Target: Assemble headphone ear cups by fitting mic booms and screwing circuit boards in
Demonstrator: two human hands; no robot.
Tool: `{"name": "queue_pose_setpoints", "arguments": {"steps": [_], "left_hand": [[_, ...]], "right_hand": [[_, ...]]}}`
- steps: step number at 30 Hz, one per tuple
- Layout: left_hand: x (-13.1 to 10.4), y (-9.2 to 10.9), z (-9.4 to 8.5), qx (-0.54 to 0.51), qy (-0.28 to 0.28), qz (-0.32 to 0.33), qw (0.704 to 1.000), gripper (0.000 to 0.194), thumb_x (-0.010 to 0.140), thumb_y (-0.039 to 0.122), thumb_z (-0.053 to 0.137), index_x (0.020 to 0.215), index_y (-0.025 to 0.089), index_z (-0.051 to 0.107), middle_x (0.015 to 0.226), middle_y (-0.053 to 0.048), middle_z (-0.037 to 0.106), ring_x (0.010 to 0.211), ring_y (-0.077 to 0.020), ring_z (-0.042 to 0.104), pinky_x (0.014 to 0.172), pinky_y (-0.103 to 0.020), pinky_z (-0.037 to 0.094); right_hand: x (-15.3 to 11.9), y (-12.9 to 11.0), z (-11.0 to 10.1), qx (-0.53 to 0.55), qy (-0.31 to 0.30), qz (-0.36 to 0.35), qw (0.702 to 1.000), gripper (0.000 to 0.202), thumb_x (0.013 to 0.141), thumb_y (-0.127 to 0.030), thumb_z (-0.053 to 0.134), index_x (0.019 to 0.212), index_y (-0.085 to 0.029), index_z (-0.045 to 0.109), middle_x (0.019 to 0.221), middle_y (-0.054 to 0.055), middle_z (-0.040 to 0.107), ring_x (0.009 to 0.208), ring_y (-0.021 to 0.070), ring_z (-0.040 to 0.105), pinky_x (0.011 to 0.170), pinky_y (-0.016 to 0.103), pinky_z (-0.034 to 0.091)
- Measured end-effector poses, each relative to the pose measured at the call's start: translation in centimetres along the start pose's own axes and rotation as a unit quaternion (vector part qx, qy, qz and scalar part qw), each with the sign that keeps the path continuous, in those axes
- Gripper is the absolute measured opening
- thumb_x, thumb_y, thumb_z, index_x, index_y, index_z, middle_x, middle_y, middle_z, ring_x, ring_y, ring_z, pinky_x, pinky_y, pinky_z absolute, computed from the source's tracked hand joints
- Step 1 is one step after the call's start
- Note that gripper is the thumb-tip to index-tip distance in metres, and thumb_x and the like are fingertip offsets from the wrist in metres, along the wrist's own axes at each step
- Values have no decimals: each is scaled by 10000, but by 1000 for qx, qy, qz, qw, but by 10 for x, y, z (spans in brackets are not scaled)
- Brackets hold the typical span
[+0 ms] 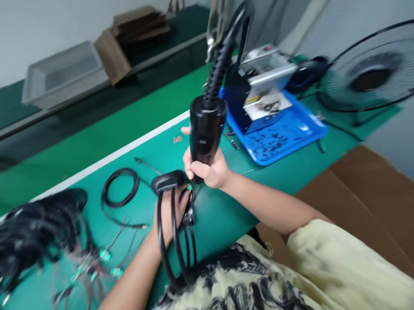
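My right hand (207, 168) is wrapped around a black electric screwdriver (207, 127), which stands upright with its coiled cord running up to a metal hook. Its tip is hidden behind the hand. Just to the left, my left hand (170, 213) is closed at a black plastic housing (170, 180) with two thick black cables (175, 225) looping down over the hand toward my lap. Beside its fingers, below the screwdriver, is a small dark part with a bit of green (189, 213). The housing and cables cover much of the left hand's fingers.
A pile of black cables (42, 226) with thin wires and small green boards (105, 255) lies at left. Nearby is a coiled cable (121, 188). A blue tray (289, 147) holds small screws and a screw feeder box (268, 70). A fan (371, 77) stands at right.
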State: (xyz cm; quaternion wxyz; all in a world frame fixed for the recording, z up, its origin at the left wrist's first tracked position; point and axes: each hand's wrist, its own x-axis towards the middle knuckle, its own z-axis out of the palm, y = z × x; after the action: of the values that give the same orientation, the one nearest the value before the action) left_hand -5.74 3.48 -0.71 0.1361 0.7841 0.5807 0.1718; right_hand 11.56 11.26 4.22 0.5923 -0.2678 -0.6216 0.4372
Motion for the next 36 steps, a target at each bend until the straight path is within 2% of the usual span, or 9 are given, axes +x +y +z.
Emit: {"name": "queue_pose_setpoints", "arguments": {"steps": [2,5,7,9,14,19,23,31,36], "left_hand": [[2,-5,1,14,8,12,1000,269,944,355,519,1085,188,677,1044,-66,733,925,-230,704,857,-337,546],[3,-9,2,29,24,44,998,294,947,383,501,1070,193,688,1011,-58,744,876,-233,717,788,-326,561],[2,-10,2,41,34,51,997,290,946,387,495,1052,203,693,980,-48,750,817,-218,723,728,-304,565],[1,-11,2,56,42,51,996,288,948,390,488,1045,210,691,967,-43,752,776,-207,724,692,-292,564],[1,-11,1,82,59,71,992,322,958,421,459,1062,213,681,943,-45,755,771,-213,728,694,-291,564],[2,-8,-1,64,42,57,995,302,949,396,484,1047,197,688,931,-46,756,760,-206,725,687,-287,559],[1,-8,-1,51,24,32,998,263,930,376,532,1064,211,688,952,-43,752,762,-207,716,703,-292,551],[3,9,-8,68,17,47,996,225,911,309,580,1064,184,689,1002,-68,741,939,-255,692,911,-381,517],[3,7,-6,46,25,34,998,223,903,316,597,1059,187,694,1003,-68,742,948,-244,691,926,-369,510]], "right_hand": [[27,-12,-53,-40,106,-101,988,524,819,-592,604,1212,-290,434,629,-68,538,471,115,520,457,285,452],[69,-23,-150,-145,322,-222,909,448,807,-580,637,1128,-318,466,609,-89,492,418,82,443,445,265,405],[90,-18,-199,-183,355,-191,897,438,807,-632,608,1076,-321,459,578,-95,459,409,81,418,429,257,376],[101,-6,-224,-205,359,-165,896,501,787,-687,586,1059,-296,430,563,-102,446,385,87,421,417,254,356],[99,14,-221,-240,328,-133,904,539,765,-729,575,1020,-274,436,594,-78,476,400,107,494,425,256,374],[97,6,-216,-236,281,-99,925,546,748,-728,593,1040,-283,470,584,-68,477,437,128,527,424,265,385],[89,-6,-212,-197,280,-111,933,481,765,-647,636,1016,-274,465,540,-88,464,375,97,439,399,255,350],[55,-14,-161,-102,235,-112,960,572,729,-657,647,1158,-306,506,572,-52,500,370,109,439,395,266,318],[61,12,-159,-144,210,-100,962,691,699,-746,612,1220,-309,489,561,-46,476,404,117,457,438,288,352]]}}
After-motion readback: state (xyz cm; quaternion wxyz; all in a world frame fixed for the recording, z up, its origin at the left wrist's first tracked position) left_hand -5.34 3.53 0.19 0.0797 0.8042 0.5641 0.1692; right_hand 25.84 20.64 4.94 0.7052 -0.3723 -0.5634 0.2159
